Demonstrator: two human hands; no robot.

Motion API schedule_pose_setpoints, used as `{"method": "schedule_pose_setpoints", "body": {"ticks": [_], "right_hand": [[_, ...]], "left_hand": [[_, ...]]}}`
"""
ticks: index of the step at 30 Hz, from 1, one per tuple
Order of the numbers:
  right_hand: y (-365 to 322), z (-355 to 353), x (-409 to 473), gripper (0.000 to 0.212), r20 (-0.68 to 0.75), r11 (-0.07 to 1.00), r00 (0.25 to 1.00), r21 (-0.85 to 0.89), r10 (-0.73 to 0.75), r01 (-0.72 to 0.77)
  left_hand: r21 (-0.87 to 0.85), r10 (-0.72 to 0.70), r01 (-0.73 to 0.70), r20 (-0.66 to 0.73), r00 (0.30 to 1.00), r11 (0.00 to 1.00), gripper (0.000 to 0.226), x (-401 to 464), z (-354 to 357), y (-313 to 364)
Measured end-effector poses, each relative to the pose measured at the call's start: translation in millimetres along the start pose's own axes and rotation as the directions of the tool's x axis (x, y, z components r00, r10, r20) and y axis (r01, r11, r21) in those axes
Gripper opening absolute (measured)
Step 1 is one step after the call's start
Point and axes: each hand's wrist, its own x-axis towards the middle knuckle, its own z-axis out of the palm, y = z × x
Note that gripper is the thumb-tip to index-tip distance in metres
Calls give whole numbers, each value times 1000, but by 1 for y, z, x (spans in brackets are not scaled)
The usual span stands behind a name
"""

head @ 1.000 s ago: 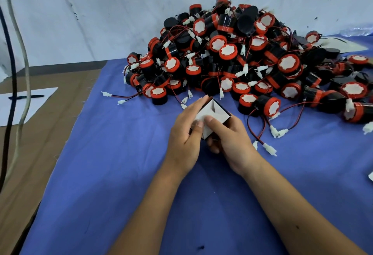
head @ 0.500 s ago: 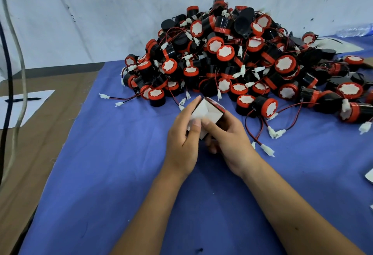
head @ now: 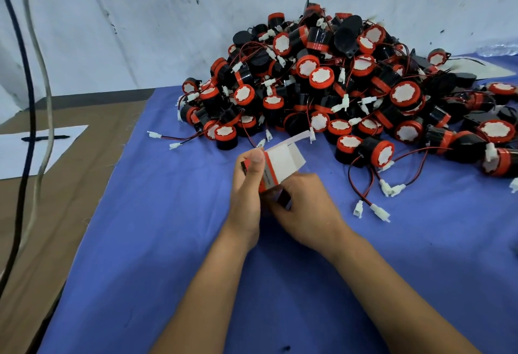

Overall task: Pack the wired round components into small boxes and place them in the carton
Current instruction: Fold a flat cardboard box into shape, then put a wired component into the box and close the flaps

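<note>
Two hands meet just below the frame's centre over a blue cloth on the tabletop. In the left hand sits a small box, white inside with a red edge, thumb curled over its left side; its top flap stands open, tilted toward the pile. The right hand curls its grip round the box's lower end. A heap of wired round components, black with red rims, fills the upper right, touching the white wall. At far left a pen lies on a paper sheet.
</note>
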Motion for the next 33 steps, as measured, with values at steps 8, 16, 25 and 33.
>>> {"method": "schedule_pose_setpoints", "body": {"ticks": [8,16,25,33], "right_hand": [[-8,29,37,36,-238,815,882,530,408,-234],[19,93,136,77,191,845,945,-518,264,-132],[7,98,164,50,215,787,935,-609,283,-98],[-20,21,92,35,439,851,855,-526,275,-4]], "left_hand": [[-390,-49,-75,-298,953,918,75,20,-34,26],[-584,-48,-111,-251,967,804,59,31,-70,29],[-344,68,-221,-404,912,913,46,29,-71,32],[-84,162,-243,-534,830,966,17,34,-74,23]]}}
